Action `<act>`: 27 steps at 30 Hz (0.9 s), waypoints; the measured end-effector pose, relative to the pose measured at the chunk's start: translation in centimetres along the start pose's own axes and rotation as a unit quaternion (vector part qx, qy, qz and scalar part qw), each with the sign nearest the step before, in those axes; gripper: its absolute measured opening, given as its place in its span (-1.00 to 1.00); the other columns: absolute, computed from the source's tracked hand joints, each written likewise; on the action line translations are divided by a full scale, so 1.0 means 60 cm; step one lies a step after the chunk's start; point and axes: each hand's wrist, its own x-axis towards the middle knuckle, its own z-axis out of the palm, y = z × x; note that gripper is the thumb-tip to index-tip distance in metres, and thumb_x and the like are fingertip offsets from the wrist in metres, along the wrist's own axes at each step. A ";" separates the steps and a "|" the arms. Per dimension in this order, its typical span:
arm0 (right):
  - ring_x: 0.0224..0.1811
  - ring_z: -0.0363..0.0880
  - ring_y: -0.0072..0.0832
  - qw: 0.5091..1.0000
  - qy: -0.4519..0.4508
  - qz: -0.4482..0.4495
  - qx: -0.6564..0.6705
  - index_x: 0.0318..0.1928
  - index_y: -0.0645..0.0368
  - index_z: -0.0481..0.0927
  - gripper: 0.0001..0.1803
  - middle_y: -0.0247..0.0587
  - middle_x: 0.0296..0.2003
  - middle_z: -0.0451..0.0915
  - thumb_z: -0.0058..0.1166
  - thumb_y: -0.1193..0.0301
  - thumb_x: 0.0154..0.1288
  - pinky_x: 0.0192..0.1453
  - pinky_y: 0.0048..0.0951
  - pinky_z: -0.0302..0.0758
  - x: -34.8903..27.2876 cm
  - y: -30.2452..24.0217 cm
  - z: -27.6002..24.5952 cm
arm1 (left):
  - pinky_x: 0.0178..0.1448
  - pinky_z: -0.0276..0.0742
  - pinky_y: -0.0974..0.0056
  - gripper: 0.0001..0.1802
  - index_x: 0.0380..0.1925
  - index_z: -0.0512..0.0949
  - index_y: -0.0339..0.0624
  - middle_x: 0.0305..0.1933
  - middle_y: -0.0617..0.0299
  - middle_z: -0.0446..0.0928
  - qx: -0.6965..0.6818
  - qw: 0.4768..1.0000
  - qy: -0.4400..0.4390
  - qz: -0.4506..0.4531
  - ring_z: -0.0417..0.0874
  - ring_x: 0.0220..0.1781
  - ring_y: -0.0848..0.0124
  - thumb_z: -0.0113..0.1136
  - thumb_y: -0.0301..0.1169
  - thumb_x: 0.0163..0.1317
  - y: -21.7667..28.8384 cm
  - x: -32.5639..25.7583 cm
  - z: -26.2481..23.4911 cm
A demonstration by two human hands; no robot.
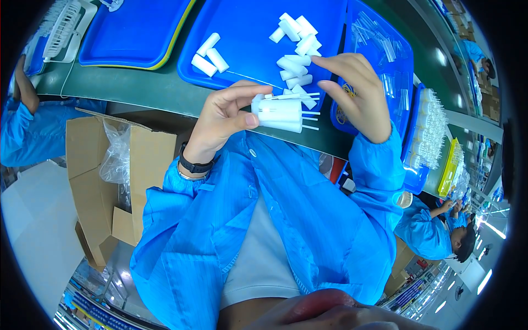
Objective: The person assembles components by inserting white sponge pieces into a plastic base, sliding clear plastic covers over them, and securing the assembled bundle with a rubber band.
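Head view is showing us leaning over a long green bench (143, 91), its near edge running just beyond our blue jacket (308, 187). On our left, an open cardboard box (88, 159) is sitting below that edge, and a crumpled clear bag (116, 154) is hanging inside it. Across the bench, a wide blue tray (247, 33) is lying in the middle, another blue tray (132, 33) is resting to its left on a yellow one, and a third blue tray (397, 67) is standing to its right. Our right hand (336, 77) is hovering with thumb and forefinger spread, gripping nothing, its fingertip near the loose pieces; whether it is touching one, we cannot tell. Our left hand (234, 110) is pinching a thick white cylinder (280, 115) on its side, keeping it in front of the middle tray's near edge. Smaller white pieces (307, 25) are lying in that tray, three at left and a pile at right. Clear tubes (385, 47) are lying in the right-hand tray, while thin white rods (311, 113) are sticking out rightward from the held cylinder.
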 end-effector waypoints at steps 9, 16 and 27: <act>-0.18 0.51 -0.17 0.997 -0.038 0.056 -0.038 -0.11 0.18 0.62 -0.69 -0.14 -0.28 0.57 0.23 0.37 0.11 -0.12 -0.25 0.48 0.010 0.024 0.081 | -0.07 0.69 0.30 -0.54 0.07 0.45 -0.32 0.13 0.08 0.36 0.001 1.000 0.015 -0.004 0.54 0.12 0.24 0.26 -0.60 0.13 0.002 0.000 0.015; -0.19 0.51 -0.14 0.993 -0.043 0.104 -0.021 -0.20 0.19 0.62 -0.75 -0.14 -0.30 0.57 0.22 0.54 0.03 -0.12 -0.20 0.47 0.006 0.015 0.047 | 0.01 0.66 0.31 -0.58 0.03 0.46 -0.34 0.09 0.07 0.40 -0.016 0.999 0.040 -0.005 0.56 0.11 0.23 0.26 -0.62 0.12 0.003 0.005 0.017; -0.27 0.63 -0.35 0.992 0.103 0.075 -0.018 -0.31 0.18 0.65 -0.75 -0.21 -0.35 0.66 0.35 0.59 -0.10 -0.19 -0.43 0.52 -0.030 -0.038 -0.039 | 0.00 0.66 0.34 -0.53 -0.01 0.48 -0.40 -0.01 0.05 0.47 -0.001 0.996 0.058 0.068 0.64 0.02 0.25 0.33 -0.69 0.02 -0.013 0.007 0.007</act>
